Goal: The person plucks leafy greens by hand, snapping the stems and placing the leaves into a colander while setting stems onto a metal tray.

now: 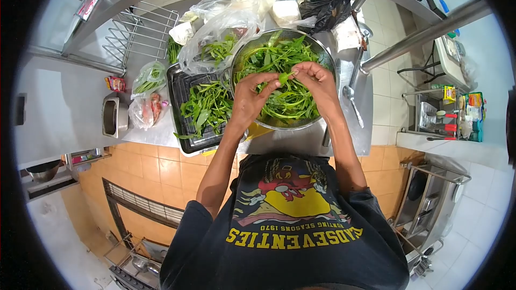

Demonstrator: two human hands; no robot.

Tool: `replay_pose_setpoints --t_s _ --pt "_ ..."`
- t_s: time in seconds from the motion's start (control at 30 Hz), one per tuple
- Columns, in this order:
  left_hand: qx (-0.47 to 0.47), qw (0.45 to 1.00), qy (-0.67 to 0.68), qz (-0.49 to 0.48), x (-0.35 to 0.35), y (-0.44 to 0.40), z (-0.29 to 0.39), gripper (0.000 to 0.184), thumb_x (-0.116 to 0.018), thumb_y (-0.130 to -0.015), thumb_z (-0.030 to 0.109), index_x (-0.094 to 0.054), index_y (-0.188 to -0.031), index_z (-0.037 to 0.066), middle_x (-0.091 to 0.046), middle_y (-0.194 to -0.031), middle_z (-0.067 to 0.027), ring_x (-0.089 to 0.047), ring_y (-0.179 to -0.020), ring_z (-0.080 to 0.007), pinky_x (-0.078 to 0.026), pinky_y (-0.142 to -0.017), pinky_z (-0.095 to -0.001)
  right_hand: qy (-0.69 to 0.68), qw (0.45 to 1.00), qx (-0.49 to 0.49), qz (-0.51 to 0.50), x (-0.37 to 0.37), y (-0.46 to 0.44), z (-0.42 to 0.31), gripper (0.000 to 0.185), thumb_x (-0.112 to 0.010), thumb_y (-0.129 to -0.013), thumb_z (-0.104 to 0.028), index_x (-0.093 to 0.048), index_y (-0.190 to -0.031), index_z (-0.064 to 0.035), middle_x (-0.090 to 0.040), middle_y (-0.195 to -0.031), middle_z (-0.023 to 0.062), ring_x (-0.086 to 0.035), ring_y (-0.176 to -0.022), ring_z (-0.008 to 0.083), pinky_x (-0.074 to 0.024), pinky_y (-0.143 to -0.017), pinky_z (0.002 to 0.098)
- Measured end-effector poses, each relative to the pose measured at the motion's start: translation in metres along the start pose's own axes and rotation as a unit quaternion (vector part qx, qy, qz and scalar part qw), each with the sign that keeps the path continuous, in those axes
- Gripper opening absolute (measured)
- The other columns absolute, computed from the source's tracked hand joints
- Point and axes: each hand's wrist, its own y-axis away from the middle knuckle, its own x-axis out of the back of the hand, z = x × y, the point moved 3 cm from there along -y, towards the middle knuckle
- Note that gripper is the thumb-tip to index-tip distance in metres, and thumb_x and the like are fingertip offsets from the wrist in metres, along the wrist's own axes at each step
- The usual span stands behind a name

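Above a round metal strainer heaped with leafy greens, my left hand and my right hand meet with fingertips pinched on a small piece of green leaf. The two hands are close together, one on each side of the piece. Left of the strainer, a black tray holds more long-stemmed greens. Behind the tray, a clear plastic bag lies partly over other leaves.
A wire rack, a small metal container and bagged food are at the left. A black plastic bag sits at the back, and a spoon lies right of the strainer. A metal post rises at the right.
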Motion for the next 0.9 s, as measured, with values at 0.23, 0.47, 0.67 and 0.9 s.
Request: replay_pose_setpoints --t_s 0.23,0.47,0.67,0.9 --pt "0.017 0.997 0.074 -0.007 -0.001 0.006 -0.012 0.020 -0.072 -0.087 0.011 -0.068 -0.102 -0.003 -0.070 -0.091 -0.0061 -0.062 -0.089 -0.0128 -0.049 -0.082 -0.0280 -0.030 0.999 -0.018 -0.020 -0.002 0.001 0.003 0.017 -0.062 -0.096 -0.013 -0.066 -0.104 0.0016 -0.069 -0.091 0.0053 -0.064 -0.086 0.0097 -0.0484 -0.080 0.0236" --pt "-0.004 0.995 -0.032 0.094 0.073 0.019 -0.026 0.012 -0.068 -0.090 0.005 -0.067 -0.102 0.002 -0.068 -0.092 -0.0033 -0.062 -0.089 -0.0113 -0.047 -0.084 -0.0253 0.053 0.997 0.010 0.047 0.018 0.003 0.002 0.019 -0.061 -0.097 -0.014 -0.067 -0.108 -0.0004 -0.069 -0.093 0.0046 -0.063 -0.087 0.0098 -0.0478 -0.082 0.0243" --pt "0.112 0.961 -0.196 0.158 0.162 0.055 -0.045 0.016 -0.065 -0.091 0.006 -0.067 -0.107 0.002 -0.070 -0.091 -0.0068 -0.063 -0.088 -0.0127 -0.048 -0.081 -0.0267 0.221 0.973 0.041 0.055 0.036 0.008 0.005 0.018 -0.062 -0.095 -0.015 -0.069 -0.107 -0.0024 -0.069 -0.097 0.0012 -0.062 -0.093 0.0098 -0.0454 -0.087 0.0240" --pt "0.046 0.946 -0.282 0.156 0.160 0.066 -0.070 0.027 -0.062 -0.091 0.004 -0.067 -0.117 0.005 -0.070 -0.104 -0.0117 -0.065 -0.092 -0.0200 -0.049 -0.084 -0.0307 0.517 0.845 0.140 0.011 0.016 0.015 0.021 0.010 -0.073 -0.080 -0.014 -0.069 -0.089 -0.0112 -0.060 -0.093 0.0076 -0.053 -0.098 0.0295 -0.0391 -0.086 0.0431"
